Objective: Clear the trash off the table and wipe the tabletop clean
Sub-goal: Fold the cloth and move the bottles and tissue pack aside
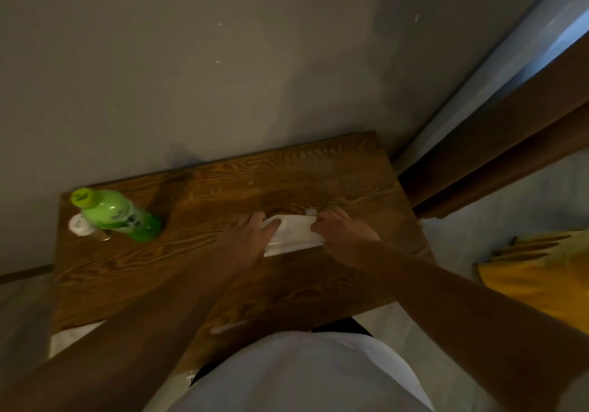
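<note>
A white cloth or paper towel [293, 233] lies folded on the dark wooden tabletop [197, 252], right of centre. My left hand [251, 236] presses on its left end with fingers spread over it. My right hand [344, 233] pinches its right end. A small white crumb or wad [310, 211] sits just behind the cloth. A pale smear [228, 327] marks the table's near edge.
A green bottle [118, 215] stands at the table's back left corner, with a small white-capped container [79, 225] beside it. The table is against a grey wall. A brown door frame [497, 144] is to the right, and a yellow item [541, 277] lies on the floor.
</note>
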